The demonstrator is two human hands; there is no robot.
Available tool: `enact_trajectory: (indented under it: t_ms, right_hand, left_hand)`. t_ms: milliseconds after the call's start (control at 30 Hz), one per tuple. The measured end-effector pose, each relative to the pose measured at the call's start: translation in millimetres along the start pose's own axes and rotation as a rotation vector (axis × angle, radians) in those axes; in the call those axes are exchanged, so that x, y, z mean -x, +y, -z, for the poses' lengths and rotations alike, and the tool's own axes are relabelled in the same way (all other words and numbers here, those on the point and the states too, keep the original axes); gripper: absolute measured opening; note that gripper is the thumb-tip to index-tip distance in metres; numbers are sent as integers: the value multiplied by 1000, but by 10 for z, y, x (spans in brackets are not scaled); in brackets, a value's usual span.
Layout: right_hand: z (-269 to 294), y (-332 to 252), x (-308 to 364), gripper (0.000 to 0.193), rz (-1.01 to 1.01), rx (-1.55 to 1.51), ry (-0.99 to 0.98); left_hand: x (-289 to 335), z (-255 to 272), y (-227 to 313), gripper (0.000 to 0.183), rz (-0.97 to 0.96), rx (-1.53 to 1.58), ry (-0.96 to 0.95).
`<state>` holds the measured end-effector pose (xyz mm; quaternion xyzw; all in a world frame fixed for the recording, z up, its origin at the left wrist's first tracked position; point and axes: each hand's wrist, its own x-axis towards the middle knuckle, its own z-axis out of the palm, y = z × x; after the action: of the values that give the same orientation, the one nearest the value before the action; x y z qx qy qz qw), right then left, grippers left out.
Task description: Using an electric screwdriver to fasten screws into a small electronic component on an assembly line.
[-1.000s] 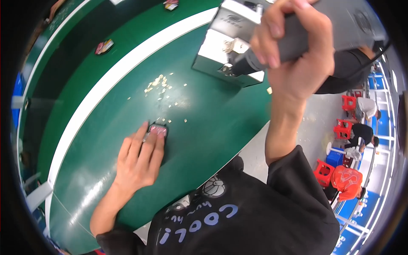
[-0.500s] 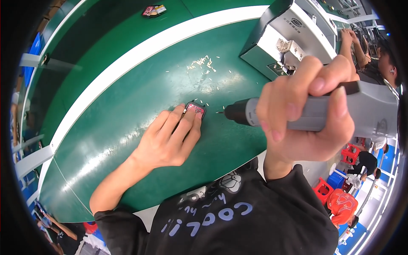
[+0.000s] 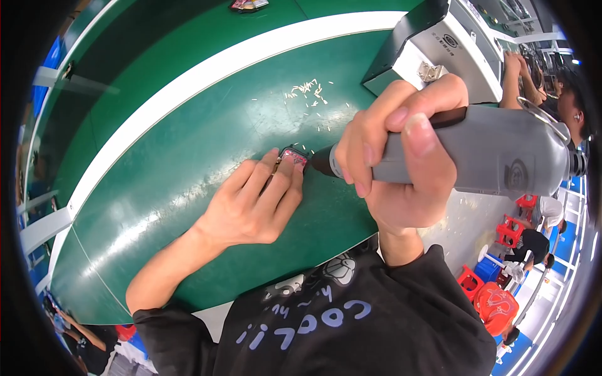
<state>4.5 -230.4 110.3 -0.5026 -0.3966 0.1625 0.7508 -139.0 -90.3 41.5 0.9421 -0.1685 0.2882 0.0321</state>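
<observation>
On the green tabletop (image 3: pixel 207 141), my left hand (image 3: pixel 251 203) grips a small black-framed device (image 3: pixel 293 153) with a pink-red inside, fingertips resting over it and its edge. Wrapped in my right hand (image 3: pixel 401 166) is a grey electric screwdriver (image 3: pixel 483 150) with a black nose, lying nearly level. Its nose points left, right beside the device's right edge. Whether the bit touches the device I cannot tell, as the tip is too small to make out.
Small pale slivers (image 3: pixel 307 94) lie scattered beyond the device. A dark-and-white box-shaped machine (image 3: pixel 433 47) with a metal fitting stands at the back right. Past the white strip (image 3: pixel 244 50) lies a similar small device (image 3: pixel 249 5). Other people sit at the right, near red stools (image 3: pixel 509 232).
My right hand has brought the screwdriver leftward, from a gap away to the device's edge. The left hand keeps its hold, and the view has shifted slightly.
</observation>
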Motion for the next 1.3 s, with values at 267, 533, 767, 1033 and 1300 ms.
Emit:
enact_trajectory:
  t_ms: [267, 533, 767, 1033, 1300]
  right_hand:
    - [-23, 13, 12, 12, -17, 29, -8]
    - [-53, 49, -1, 10, -52, 6, -65]
    - [-212, 37, 45, 20, -41, -41, -4]
    - [-211, -75, 162, 27, 47, -229, 161]
    - [297, -439, 138, 22, 207, -268, 147]
  left_hand:
    - [2, -29, -13, 15, -34, -41, 33]
    - [33, -15, -15, 13, -19, -32, 26]
    - [19, 54, -69, 15, -55, 21, -14]
    - [-49, 137, -224, 21, -159, -21, -119]
    - [373, 843, -1577, 32, 467, -250, 57]
